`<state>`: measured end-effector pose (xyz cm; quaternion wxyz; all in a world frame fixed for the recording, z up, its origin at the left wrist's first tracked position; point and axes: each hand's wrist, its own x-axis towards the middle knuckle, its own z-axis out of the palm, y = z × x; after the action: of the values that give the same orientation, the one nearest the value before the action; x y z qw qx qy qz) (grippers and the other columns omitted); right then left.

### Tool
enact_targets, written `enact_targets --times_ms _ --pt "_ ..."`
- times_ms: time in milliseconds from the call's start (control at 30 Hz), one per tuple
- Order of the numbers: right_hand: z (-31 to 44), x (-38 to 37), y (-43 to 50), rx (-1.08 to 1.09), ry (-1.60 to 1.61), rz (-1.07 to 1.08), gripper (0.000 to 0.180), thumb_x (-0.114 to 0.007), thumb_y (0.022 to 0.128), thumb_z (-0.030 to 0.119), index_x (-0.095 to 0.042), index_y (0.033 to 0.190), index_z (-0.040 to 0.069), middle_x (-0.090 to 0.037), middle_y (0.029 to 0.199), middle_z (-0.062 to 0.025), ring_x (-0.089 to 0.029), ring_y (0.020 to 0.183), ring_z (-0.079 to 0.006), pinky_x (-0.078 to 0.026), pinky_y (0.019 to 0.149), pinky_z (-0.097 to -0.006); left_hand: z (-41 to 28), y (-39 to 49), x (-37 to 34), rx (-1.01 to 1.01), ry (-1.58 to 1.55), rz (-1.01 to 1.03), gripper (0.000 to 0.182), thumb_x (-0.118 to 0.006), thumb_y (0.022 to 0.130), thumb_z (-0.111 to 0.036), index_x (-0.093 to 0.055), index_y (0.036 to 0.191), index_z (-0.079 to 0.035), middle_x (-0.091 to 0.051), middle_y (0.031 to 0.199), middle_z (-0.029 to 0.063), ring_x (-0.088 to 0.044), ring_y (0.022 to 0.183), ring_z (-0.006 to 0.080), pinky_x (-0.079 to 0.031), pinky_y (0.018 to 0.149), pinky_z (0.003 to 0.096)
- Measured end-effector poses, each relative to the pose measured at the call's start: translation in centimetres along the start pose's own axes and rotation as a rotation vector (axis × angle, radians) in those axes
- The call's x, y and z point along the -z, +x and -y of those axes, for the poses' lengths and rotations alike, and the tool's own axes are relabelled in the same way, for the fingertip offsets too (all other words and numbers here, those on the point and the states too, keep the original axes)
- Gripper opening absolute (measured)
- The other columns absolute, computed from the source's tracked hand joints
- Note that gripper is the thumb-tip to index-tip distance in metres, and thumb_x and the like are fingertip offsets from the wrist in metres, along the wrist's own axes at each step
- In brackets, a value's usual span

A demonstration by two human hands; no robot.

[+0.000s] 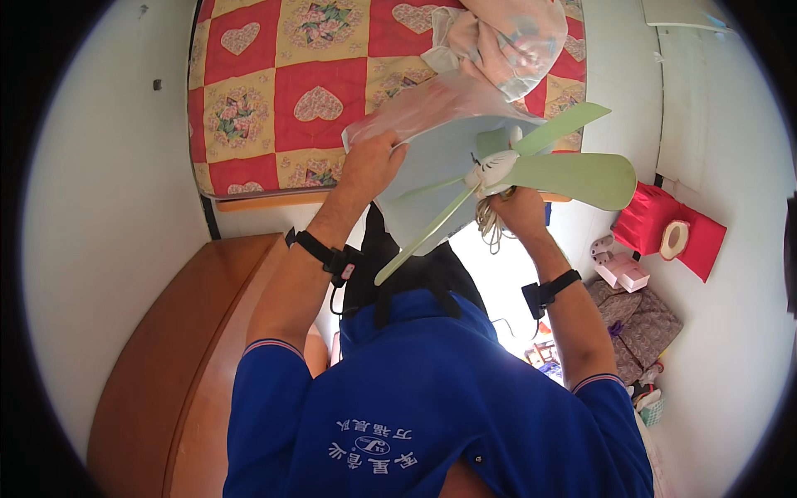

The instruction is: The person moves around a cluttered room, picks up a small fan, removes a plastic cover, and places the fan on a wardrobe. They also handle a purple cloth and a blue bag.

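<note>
A small electric fan (495, 171) with pale green blades and a whitish motor housing lies tilted in front of me. My right hand (520, 211) grips the fan near the lower side of its housing, where a looped beige cord (490, 223) hangs down. With my left hand (372, 163) I pinch the rim of a large translucent plastic bag (429, 115), whose mouth spreads behind and below the fan. Part of the fan's body and the undersides of both hands are hidden. Beyond the bag, a clear plastic bag of pinkish fabric (514, 46) rests on the bed.
A bed with a red and yellow patchwork quilt (320, 103) stands ahead. On the left is a brown wooden cabinet (180, 336) against the wall. Along the right wall are a red fabric item (647, 218), a pink box (622, 272) and a patterned cloth bundle (641, 320).
</note>
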<state>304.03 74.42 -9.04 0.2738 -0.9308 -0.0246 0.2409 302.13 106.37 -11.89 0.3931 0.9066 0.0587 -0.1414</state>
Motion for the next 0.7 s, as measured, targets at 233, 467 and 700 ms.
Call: enact_targets --times_ms 233,467,700 --pt "0.8 0.8 2.0 -0.079 -0.162 0.091 0.055 -0.078 0.082 0.029 -0.056 0.120 -0.003 -0.073 0.102 -0.0262 -0.071 0.096 -0.0444 -0.057 0.083 -0.0500 -0.1 0.3 0.1 0.041 -0.076 0.012 0.023 -0.064 0.099 -0.025 -0.067 0.100 -0.002 -0.069 0.088 0.0240 -0.068 0.087 0.0424 -0.052 0.075 0.0485" --pt "4.0 1.7 4.8 -0.185 -0.307 0.260 0.057 -0.079 0.081 0.030 -0.052 0.116 -0.006 -0.072 0.103 -0.0262 -0.072 0.100 -0.0411 -0.057 0.087 -0.0478 -1.3 2.3 2.2 0.020 -0.116 -0.045 0.024 -0.062 0.098 -0.027 -0.066 0.099 -0.003 -0.069 0.091 0.0273 -0.067 0.090 0.0456 -0.052 0.075 0.0533" --pt "4.8 1.6 5.9 -0.064 -0.359 0.286 0.048 -0.078 0.080 0.025 -0.056 0.108 -0.007 -0.073 0.096 -0.0272 -0.072 0.091 -0.0446 -0.058 0.081 -0.0504 0.5 5.3 1.6 0.134 0.156 0.097 0.026 -0.066 0.094 -0.026 -0.064 0.111 -0.006 -0.073 0.093 0.0234 -0.070 0.091 0.0430 -0.055 0.078 0.0532"
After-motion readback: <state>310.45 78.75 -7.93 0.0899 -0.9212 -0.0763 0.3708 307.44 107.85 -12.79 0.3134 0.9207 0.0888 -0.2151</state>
